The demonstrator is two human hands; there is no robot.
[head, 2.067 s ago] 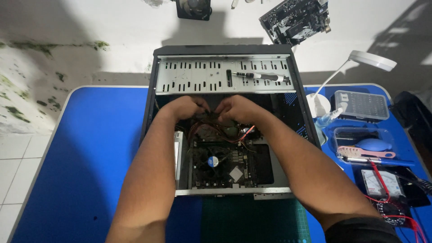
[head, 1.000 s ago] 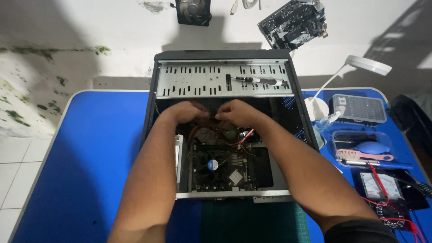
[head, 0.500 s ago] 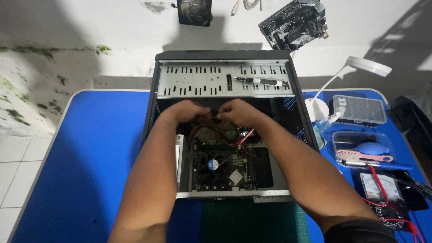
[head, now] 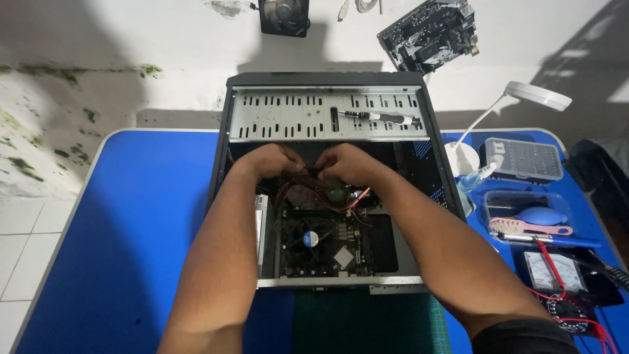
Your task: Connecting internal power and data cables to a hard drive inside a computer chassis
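Reaching both hands, left (head: 272,161) and right (head: 347,164), close together into the open black metal computer case (head: 419,111) lying flat on the blue desk (head: 144,229) for top access, fingers curled around the red-orange cable bundle (head: 321,194) above the motherboard (head: 324,239).

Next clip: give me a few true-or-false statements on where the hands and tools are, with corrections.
1. Both hands are inside the open computer case. True: the left hand and right hand meet over the red cables.
2. The screwdriver lies on the blue table. False: it rests on the case's metal drive bay.
3. The desk lamp stands right of the case. True.
4. The multimeter sits left of the case. False: it lies at the right.
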